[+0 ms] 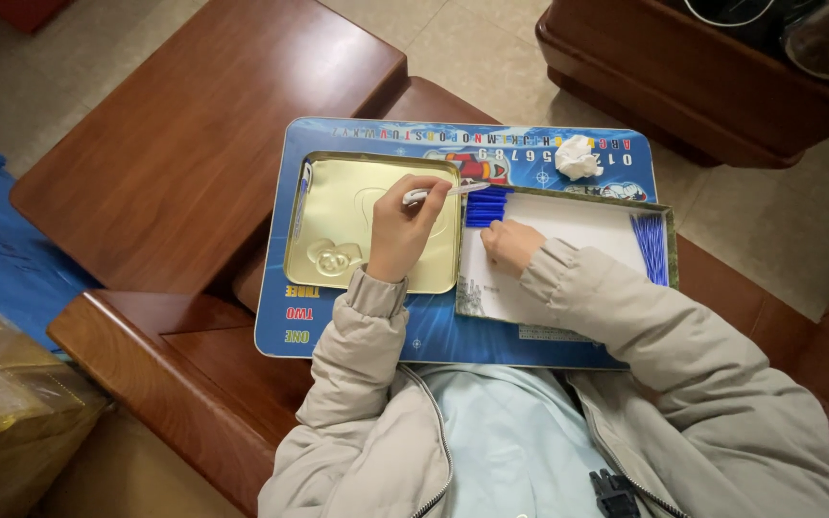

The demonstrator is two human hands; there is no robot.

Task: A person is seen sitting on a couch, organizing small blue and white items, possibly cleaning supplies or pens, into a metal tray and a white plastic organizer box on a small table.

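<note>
a blue board with letters (357, 331) lies across the brown wooden chair arms (184, 163). the left hand (397, 235) pinches a thin white pen (445, 191) over the gold tin lid (338, 216). the pen looks light, stiff and smooth; hold its middle. the right hand (510, 245) is curled by the blue sticks (487, 206); i cannot tell if it holds one.

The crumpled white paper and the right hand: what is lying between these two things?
In the head view, between the crumpled white paper and the right hand lie the tin's rim and bare white lining.
</note>
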